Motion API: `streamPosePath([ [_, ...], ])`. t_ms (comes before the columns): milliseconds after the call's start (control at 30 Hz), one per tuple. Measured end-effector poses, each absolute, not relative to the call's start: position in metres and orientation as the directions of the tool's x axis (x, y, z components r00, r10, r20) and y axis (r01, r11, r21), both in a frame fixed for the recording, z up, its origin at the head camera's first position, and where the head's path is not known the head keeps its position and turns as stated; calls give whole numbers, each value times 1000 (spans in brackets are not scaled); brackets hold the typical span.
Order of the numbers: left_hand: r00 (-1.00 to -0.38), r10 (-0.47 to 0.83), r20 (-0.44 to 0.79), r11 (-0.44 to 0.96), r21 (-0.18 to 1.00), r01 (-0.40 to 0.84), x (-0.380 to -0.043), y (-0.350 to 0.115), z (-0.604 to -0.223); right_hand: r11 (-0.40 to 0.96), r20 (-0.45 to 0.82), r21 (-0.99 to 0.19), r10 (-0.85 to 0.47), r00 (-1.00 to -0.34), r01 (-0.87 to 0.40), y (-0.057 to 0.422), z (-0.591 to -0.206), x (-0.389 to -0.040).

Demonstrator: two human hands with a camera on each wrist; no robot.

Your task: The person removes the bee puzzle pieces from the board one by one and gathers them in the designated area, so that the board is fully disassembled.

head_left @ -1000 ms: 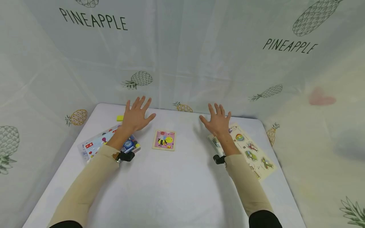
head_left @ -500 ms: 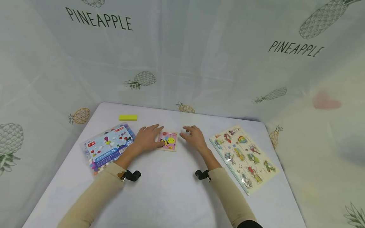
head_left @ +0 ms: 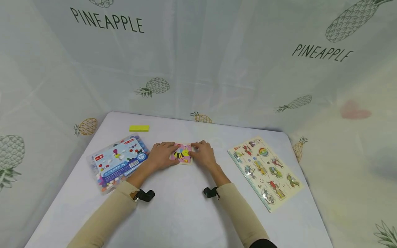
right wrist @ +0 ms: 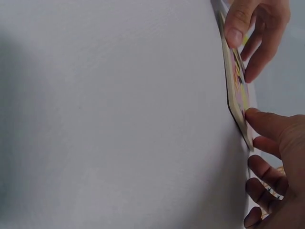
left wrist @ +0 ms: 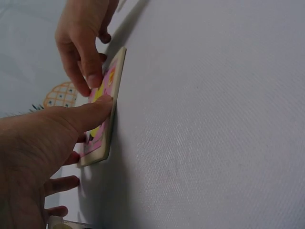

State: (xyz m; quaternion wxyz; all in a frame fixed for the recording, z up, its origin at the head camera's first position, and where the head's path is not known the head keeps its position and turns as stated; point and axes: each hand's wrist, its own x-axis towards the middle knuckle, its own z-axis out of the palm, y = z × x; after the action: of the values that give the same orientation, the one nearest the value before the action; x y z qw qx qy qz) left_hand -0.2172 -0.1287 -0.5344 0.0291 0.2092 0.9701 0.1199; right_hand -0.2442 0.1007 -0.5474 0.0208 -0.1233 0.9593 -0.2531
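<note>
A small square wooden bee puzzle [head_left: 183,155], pink with a yellow and black bee, lies on the white table. At its left side, my left hand [head_left: 162,155] spans it, with the thumb [left wrist: 97,112] on the near edge and the fingers toward the far side. My right hand [head_left: 203,154] pinches the right edge, its thumb [right wrist: 259,121] on the face and index finger at the border. Parts of the puzzle's left and right sides are hidden under the hands.
Left of the hands lies a clear plastic box [head_left: 119,162] with a blue and white label and coloured balls. A yellow block [head_left: 139,128] sits behind it. To the right is a larger picture puzzle board [head_left: 265,174]. A pineapple-print curtain [head_left: 217,69] hangs behind the table.
Both hands came down and inward from above the back of the table to the bee puzzle. The right hand moved left onto its edge, and the left hand settled at its left side.
</note>
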Motion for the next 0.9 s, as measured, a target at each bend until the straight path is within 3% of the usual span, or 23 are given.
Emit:
streamPosePath([
  [467,-902,432,6,873,247,420,-217,-128,-534,835,3,-509,-244,-970,-211,96,-542,-247],
  [767,-782,620,62,751,244,614,-213,-123,-535,841,-56,-514,-229,-972,-169,92,-535,-249],
  [900,-772,634,30,751,214,625,-211,-123,-541,841,-82,-520,-220,-972,-147,92,-534,-249],
])
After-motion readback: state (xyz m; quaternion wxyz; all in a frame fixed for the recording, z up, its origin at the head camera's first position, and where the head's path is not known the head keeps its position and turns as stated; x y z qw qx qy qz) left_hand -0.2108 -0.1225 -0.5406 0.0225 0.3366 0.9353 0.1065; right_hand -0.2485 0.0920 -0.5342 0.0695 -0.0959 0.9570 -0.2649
